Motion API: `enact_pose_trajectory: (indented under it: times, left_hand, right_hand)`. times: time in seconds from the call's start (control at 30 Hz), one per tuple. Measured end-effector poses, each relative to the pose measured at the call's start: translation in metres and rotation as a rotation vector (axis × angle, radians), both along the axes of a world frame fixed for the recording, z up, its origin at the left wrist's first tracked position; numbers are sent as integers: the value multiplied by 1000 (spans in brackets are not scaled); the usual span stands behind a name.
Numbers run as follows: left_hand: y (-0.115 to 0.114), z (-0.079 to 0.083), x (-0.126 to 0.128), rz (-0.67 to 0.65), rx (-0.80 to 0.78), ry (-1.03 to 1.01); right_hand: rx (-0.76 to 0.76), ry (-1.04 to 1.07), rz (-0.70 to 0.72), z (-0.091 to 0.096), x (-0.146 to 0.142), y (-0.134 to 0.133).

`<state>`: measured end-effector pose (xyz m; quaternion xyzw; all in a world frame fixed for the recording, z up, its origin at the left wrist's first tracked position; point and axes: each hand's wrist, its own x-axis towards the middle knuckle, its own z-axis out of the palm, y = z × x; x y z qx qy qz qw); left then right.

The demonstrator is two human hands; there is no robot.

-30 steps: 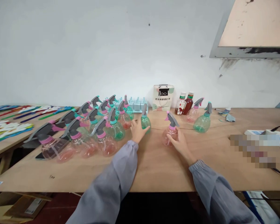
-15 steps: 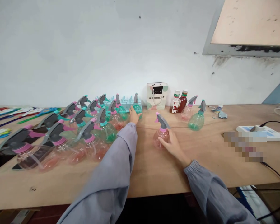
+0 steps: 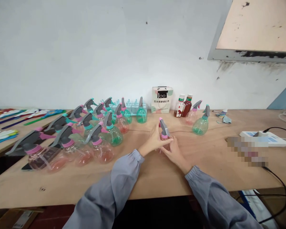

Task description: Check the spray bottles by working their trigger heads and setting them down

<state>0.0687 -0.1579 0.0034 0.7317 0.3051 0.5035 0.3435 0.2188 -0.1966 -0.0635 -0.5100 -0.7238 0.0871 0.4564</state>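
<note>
In the head view a pink spray bottle with a grey trigger head stands upright on the table in front of me. My left hand closes round it near the pink collar, from the left. From the right, my right hand wraps the lower body, so most of the clear pink bulb is hidden behind fingers. Beyond my left hand is a green spray bottle, untouched. To the left, several more pink and green spray bottles are grouped in rows.
At the back stand a paper bag and two sauce bottles. A pink spray bottle and a green one are right of them. A white power strip with cables lies at right, colourful long items far left.
My left hand has let go of the green spray bottle at the back and come towards me, onto the pink one. My right hand stays on the pink bottle.
</note>
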Motion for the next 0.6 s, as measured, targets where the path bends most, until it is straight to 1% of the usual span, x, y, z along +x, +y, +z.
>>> enact_pose_trajectory:
  times: [0.1, 0.17, 0.2, 0.23, 0.27, 0.33, 0.4, 0.43, 0.47, 0.53, 0.6]
  left_hand:
    - [-7, 5, 1, 106, -120, -59]
    - [-6, 6, -5, 129, -189, -129]
    - [-5, 6, -10, 125, -218, -173]
    - [-5, 7, -16, 114, -241, -222]
    - [-4, 8, -22, 103, -262, -268]
    - [-6, 12, -37, 96, -312, -332]
    - [-8, 18, -50, 64, -390, -358]
    - [-10, 21, -56, 30, -442, -365]
    - [-12, 25, -60, -10, -501, -374]
    - [-15, 30, -63, -74, -615, -409]
    - [-17, 35, -63, -60, -701, -465]
  right_hand:
    - [5, -121, 64, 4, -6, -7]
    - [21, -163, 106, 11, -1, -9]
    - [46, -151, 92, 16, 6, -9]
    - [88, -107, 39, 22, 16, -7]
    - [140, -34, -46, 28, 30, -3]
    - [272, 167, -298, 40, 65, 11]
    - [362, 326, -540, 51, 105, 30]
    - [391, 343, -655, 55, 125, 41]
    - [392, 338, -738, 57, 143, 52]
    - [355, 318, -817, 59, 172, 74]
    - [299, 300, -847, 55, 190, 93]
